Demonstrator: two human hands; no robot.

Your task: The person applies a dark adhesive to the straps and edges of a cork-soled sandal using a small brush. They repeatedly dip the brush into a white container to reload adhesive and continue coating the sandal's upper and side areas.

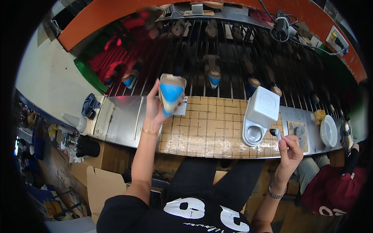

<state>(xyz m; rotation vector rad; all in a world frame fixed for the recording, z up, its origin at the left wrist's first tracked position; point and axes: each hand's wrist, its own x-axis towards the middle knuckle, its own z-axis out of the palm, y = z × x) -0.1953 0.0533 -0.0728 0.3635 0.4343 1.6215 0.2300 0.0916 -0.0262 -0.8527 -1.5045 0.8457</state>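
Well to the left of the white dispenser (267, 105), my left hand (155, 110) grips a blue, tan and off-white shoe (171, 92), fingers curled around its sides; the shoe is blurred on my distant feed, so I cannot make out its finer detail. Just right of the dispenser, on its near side, my right hand (290, 150) pinches a small brush (277, 134) between thumb and fingers, the dark tip near the dispenser's round cup (254, 134). A brown taped board (206, 128) stretches left from the dispenser; beyond it, I see more shoes (213, 75) on a rack of metal bars (232, 77). Farther right of the dispenser are a white bowl (328, 131) and a co-worker in maroon (330, 190).
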